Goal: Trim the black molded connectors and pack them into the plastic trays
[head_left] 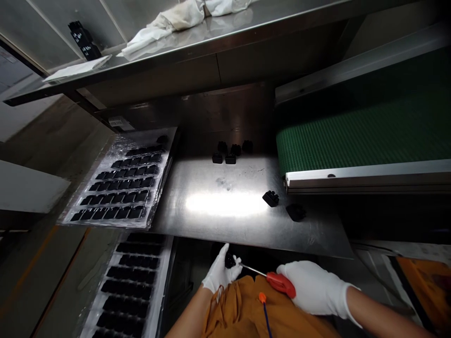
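Below the front edge of the steel table, my left hand [221,273], in a white glove, holds a small black part [230,260]. My right hand [312,287], also gloved in white, is closed round the red handle of a screwdriver [281,283]. The metal shaft points left, and its tip meets the black part by my left fingers. Two black parts [270,198] lie on the right of the steel table [197,183], and several more [230,158] stand in a group farther back.
A tray of black parts [66,213] sits on the table's left, with another tray [160,291] lower down. A green conveyor belt [366,131] is at right. Above, a metal shelf [211,40] holds white cloths [176,21].
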Demonstrator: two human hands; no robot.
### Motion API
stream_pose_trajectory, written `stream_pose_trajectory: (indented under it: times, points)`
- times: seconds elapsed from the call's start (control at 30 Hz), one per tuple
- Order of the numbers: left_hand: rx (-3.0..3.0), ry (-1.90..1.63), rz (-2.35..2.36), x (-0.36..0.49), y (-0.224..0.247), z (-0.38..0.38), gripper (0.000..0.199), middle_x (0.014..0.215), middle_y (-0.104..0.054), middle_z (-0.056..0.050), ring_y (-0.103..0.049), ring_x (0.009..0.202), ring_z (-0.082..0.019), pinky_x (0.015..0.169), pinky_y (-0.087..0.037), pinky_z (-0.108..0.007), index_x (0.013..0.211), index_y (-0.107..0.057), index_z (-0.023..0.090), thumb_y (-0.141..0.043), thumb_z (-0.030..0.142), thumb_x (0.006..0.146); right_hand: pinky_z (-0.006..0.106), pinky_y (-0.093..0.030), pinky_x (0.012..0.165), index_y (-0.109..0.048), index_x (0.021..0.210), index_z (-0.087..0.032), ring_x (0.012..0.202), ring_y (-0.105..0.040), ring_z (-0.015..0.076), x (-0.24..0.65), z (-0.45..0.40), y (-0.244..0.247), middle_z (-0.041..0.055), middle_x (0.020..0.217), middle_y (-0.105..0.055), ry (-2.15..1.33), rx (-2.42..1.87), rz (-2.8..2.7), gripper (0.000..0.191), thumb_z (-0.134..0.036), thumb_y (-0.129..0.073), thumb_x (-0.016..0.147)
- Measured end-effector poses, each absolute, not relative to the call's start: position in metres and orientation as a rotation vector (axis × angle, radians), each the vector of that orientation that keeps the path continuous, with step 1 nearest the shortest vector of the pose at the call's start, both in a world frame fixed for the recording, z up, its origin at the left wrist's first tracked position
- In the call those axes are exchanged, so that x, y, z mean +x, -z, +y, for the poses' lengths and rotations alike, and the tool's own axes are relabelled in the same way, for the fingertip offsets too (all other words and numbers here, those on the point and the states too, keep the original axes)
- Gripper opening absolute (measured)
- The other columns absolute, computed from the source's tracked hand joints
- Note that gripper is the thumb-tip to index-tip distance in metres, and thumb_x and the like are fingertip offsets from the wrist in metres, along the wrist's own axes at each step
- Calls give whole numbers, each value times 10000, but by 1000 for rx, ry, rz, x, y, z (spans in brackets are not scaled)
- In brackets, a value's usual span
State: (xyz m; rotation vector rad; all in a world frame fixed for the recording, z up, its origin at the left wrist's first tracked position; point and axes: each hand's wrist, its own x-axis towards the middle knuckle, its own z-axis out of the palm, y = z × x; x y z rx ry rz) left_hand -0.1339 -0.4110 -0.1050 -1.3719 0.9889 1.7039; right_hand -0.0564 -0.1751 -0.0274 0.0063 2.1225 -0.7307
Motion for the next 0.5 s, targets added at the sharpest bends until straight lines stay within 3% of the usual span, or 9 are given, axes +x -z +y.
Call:
stream_pose_trajectory:
  times: [0.17,0.33,0.5]
  points:
    - [-1224,-1660,1232,-133,100,-406,304,649,-576,-4,-601,529,-103,516,-537,-196,806,-463,177,-712,351,821,314,-377,635,-672,845,-222,776,-668,267,-53,-177,30,89,806,-704,717,-6,2138,210,-386,-612,728]
    - [-1005,-1642,1395,-132,91,-403,442,591,-584,17,-598,506,-126,482,-497,-209,814,-397,218,-759,462,746,318,-374,621,-670,842,-226,767,-667,275,-53,-176,26,91,802,-703,704,-22,2153,229,-411,-625,715]
    - [-798,-1656,1507,-134,90,-408,469,571,-591,32,-416,354,-39,342,-217,-124,865,-497,188,-756,545,705,311,-375,614,-674,841,-227,765,-667,268,-52,-174,17,92,806,-705,729,-13,2141,226,-411,-631,717]
